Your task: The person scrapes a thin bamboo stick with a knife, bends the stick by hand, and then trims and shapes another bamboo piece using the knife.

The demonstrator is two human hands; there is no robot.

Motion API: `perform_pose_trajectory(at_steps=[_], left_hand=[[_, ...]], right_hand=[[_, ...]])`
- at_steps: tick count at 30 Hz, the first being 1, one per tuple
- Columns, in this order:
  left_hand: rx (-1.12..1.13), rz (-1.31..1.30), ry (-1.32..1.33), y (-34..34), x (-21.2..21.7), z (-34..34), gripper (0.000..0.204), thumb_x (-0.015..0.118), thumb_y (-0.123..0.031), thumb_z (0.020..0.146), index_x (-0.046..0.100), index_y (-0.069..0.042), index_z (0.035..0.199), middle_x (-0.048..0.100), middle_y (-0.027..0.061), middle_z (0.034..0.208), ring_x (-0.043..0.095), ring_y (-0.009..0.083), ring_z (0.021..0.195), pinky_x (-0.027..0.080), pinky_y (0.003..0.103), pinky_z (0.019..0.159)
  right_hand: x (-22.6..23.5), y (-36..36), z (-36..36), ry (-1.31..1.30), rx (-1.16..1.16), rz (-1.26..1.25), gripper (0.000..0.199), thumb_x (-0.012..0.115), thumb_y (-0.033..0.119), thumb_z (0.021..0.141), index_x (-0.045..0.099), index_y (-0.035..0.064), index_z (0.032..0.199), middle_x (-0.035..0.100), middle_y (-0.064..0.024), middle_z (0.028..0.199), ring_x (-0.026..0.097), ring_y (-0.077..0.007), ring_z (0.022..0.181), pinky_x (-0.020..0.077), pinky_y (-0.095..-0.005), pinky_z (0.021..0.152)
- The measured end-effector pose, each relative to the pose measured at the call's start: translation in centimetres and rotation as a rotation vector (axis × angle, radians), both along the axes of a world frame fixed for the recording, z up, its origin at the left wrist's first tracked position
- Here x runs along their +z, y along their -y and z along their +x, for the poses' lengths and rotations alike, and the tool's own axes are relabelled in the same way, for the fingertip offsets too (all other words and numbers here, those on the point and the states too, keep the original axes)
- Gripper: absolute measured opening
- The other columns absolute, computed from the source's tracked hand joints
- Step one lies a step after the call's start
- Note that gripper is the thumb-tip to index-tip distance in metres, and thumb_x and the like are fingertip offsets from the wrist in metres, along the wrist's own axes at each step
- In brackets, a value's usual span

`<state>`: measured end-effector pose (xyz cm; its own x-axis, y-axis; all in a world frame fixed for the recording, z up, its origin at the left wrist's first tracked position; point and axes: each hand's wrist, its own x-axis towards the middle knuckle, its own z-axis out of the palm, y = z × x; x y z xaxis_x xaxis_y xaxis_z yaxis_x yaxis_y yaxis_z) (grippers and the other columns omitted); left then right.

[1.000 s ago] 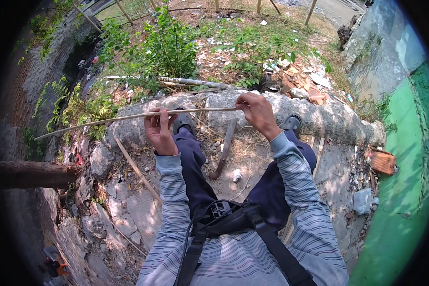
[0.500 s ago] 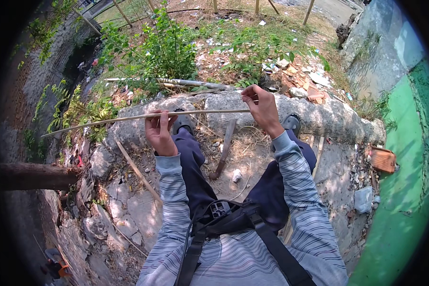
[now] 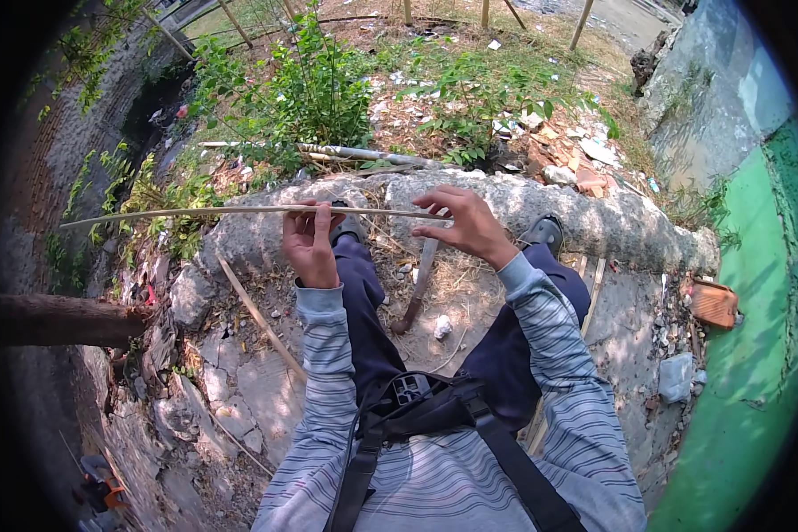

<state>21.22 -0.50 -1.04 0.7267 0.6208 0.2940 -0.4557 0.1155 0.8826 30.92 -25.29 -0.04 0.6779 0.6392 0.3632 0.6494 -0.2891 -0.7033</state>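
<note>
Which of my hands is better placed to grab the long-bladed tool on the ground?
Probably your right hand: it's open and appears nearer the tool, while your left hand pinches the thin strip.

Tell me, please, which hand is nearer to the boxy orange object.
Right. The right hand is left of the boxy orange object; the left hand, holding the thin stick, is farther left.

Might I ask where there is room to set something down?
Mostly bare: the concrete ledge right of the right shoe, and the ground between the pale strips and whitish block. Crowded: between the legs, where a blade and stone lie.
</note>
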Motion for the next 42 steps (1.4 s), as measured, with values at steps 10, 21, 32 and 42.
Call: perform_pose_trajectory(at_steps=[10, 21, 32, 42], left_hand=[[-0.048, 0.023, -0.049, -0.1, 0.2, -0.1, 0.02, 0.066, -0.006, 0.098, 0.06, -0.003, 0.116, 0.065, 0.0079, 0.103, 0.067, 0.0154, 0.092, 0.065, 0.035, 0.079], [-0.063, 0.009, -0.093, 0.0, 0.1, -0.3, 0.019, 0.067, -0.006, 0.096, 0.061, -0.002, 0.114, 0.066, 0.0086, 0.103, 0.068, 0.0167, 0.088, 0.064, 0.033, 0.077], [-0.068, 0.028, -0.139, 0.4, 0.5, -0.3, 0.019, 0.068, -0.006, 0.096, 0.06, 0.0, 0.112, 0.069, 0.0097, 0.097, 0.07, 0.0168, 0.081, 0.064, 0.032, 0.072], [-0.03, -0.017, -0.145, 0.1, 0.1, 0.0, 0.018, 0.067, -0.007, 0.096, 0.063, 0.001, 0.112, 0.068, 0.009, 0.1, 0.069, 0.0169, 0.087, 0.064, 0.032, 0.075]], right_hand=[[-1.1, -0.3, 0.5, 0.051, -0.022, -0.023, 0.011, 0.073, 0.015, 0.09, 0.074, 0.0043, 0.094, 0.073, -0.0112, 0.087, 0.073, -0.0265, 0.081, 0.0563, -0.0364, 0.071], [-0.7, -0.5, -0.2, -0.017, -0.139, 0.013, 0.011, 0.069, 0.016, 0.095, 0.068, 0.0049, 0.096, 0.073, -0.0081, 0.083, 0.073, -0.02, 0.071, 0.055, -0.0356, 0.063], [-0.8, 0.0, 0.4, 0.007, -0.166, 0.038, 0.017, 0.07, 0.019, 0.096, 0.069, 0.0026, 0.096, 0.072, -0.0078, 0.082, 0.071, -0.0188, 0.071, 0.0551, -0.0341, 0.064], [-1.5, 0.9, 1.2, -0.508, 0.086, -0.015, 0.023, 0.071, 0.016, 0.096, 0.072, -0.0002, 0.113, 0.076, -0.0106, 0.097, 0.071, -0.0155, 0.088, 0.0563, -0.0312, 0.082]])
